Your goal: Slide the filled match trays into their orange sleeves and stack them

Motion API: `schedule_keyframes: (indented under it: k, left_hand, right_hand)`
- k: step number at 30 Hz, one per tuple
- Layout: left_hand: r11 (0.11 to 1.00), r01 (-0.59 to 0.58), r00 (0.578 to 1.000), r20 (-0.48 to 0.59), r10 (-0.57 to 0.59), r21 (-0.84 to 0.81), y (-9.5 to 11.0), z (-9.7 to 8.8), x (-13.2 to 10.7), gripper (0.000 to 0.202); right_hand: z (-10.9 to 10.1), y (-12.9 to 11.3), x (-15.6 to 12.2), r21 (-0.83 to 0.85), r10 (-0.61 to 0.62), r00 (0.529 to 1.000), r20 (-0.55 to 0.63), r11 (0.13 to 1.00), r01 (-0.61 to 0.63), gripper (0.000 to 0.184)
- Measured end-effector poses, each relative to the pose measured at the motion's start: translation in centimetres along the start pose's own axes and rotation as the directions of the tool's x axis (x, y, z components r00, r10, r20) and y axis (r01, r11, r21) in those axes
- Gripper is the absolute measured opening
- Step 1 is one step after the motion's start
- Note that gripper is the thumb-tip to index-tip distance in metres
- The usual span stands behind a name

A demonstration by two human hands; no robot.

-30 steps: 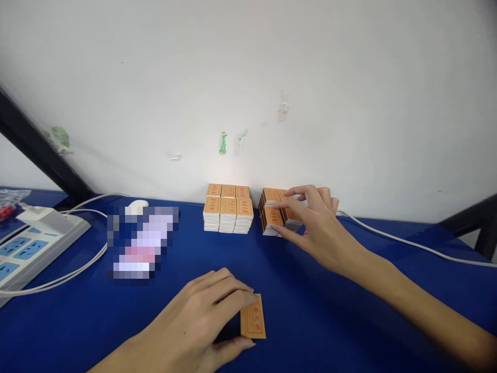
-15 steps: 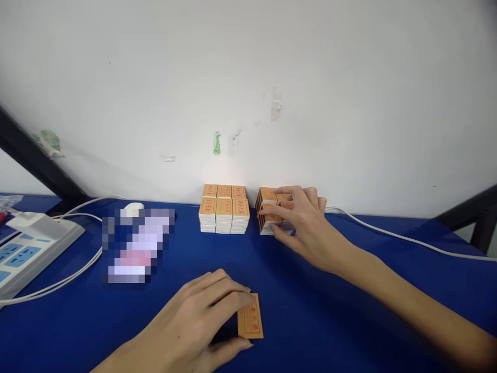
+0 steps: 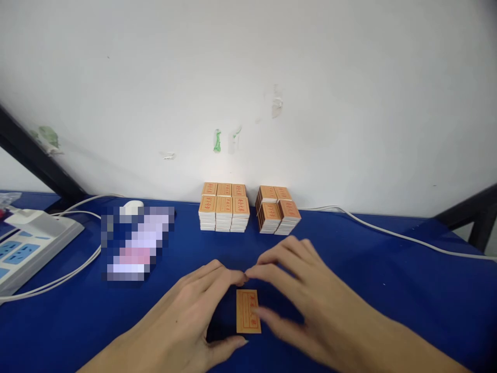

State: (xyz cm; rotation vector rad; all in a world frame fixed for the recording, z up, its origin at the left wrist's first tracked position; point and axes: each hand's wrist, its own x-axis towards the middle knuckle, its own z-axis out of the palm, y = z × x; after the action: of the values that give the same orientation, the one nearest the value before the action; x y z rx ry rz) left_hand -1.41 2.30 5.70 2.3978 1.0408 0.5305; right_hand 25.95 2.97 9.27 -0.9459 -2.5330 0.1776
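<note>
A single matchbox (image 3: 247, 318) with an orange label and red characters lies flat on the blue table in front of me. To its left is my left hand (image 3: 194, 311), thumb and fingers spread apart, the fingertips just beyond the box's far edge. My right hand (image 3: 306, 300) reaches in from the other side, also open. Its slightly blurred thumb overlaps the box's right edge; whether it touches is unclear. The index fingertips of both hands meet or nearly meet behind the box. Further back stand a left block of stacked matchboxes (image 3: 224, 207) and a right block of stacked matchboxes (image 3: 277, 210).
A pale wall (image 3: 349, 103) rises behind the table. On the left are a power strip (image 3: 34, 248) with white cables, a white rounded object (image 3: 134, 207) and a pixelated phone-like shape (image 3: 142, 243). Another white cable (image 3: 388, 234) runs along the right.
My right hand has come away from the right block of matchboxes, toward me, to the single box. My left fingers have lifted off that box and opened slightly.
</note>
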Motion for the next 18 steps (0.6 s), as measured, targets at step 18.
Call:
schedule_keyframes:
  k: [18]
  left_hand:
    - [0.991, 0.13, 0.963, -0.235, -0.134, -0.032, 0.5, -0.7, -0.2, 0.027]
  right_hand:
    - [0.6, 1.0, 0.6, -0.151, 0.014, 0.991, -0.136, 0.988, -0.035, 0.033]
